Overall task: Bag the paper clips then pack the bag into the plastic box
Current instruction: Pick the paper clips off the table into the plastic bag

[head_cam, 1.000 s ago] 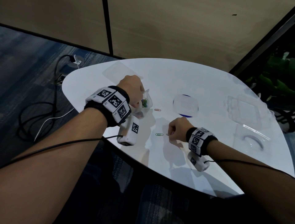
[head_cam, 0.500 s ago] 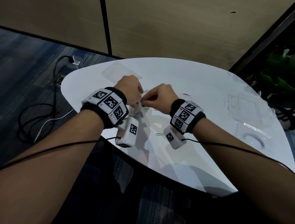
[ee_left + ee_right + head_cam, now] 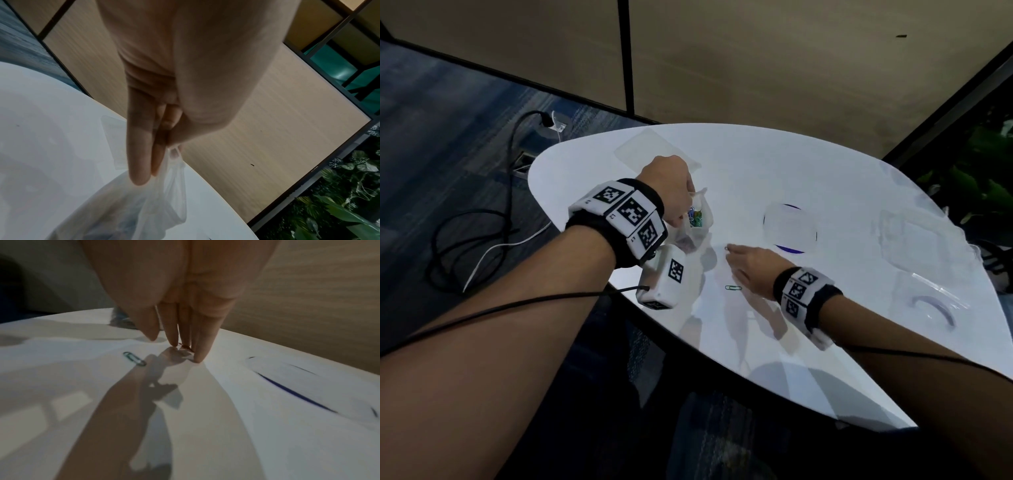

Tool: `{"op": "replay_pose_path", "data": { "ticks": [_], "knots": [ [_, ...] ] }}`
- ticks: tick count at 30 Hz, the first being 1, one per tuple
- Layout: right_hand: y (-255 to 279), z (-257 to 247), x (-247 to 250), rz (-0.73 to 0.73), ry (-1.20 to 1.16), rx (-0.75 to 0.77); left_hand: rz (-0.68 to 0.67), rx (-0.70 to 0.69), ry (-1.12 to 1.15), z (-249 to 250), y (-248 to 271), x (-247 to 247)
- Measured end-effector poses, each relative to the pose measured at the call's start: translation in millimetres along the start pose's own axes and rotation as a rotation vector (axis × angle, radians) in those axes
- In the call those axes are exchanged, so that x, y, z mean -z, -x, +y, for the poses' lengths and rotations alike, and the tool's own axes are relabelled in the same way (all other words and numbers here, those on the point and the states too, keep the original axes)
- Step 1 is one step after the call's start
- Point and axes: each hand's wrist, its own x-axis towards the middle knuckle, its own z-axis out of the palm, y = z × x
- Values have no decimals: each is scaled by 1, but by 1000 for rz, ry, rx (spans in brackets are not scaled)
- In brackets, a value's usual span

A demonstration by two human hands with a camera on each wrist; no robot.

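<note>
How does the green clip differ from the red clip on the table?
The green clip lies free, beside the right hand; the red clip lies under that hand's fingertips. The green clip shows whole; the red clip is mostly hidden by the fingers. Both lie on the white table, outside the bag.
</note>
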Motion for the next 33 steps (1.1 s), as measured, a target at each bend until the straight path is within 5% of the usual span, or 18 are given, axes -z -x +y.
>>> {"op": "replay_pose_path", "data": {
  "ticks": [8, 13, 18, 23, 33],
  "knots": [
    [32, -15, -31, 31, 108, 14, 6, -17, -19, 6, 4, -4],
    [25, -19, -25, 90, -35, -120, 0, -25, -50, 4, 5, -6],
    [20, -24, -7, -61, -260, -331, 0, -14, -28, 4, 1, -6],
    [28, -16, -2, -96, -377, -374, -11, -12, -31, 5, -1, -10],
    [38, -21, 84, 467, -937, -295, -81, -71, -122, 12, -6, -23]
  ]
}}
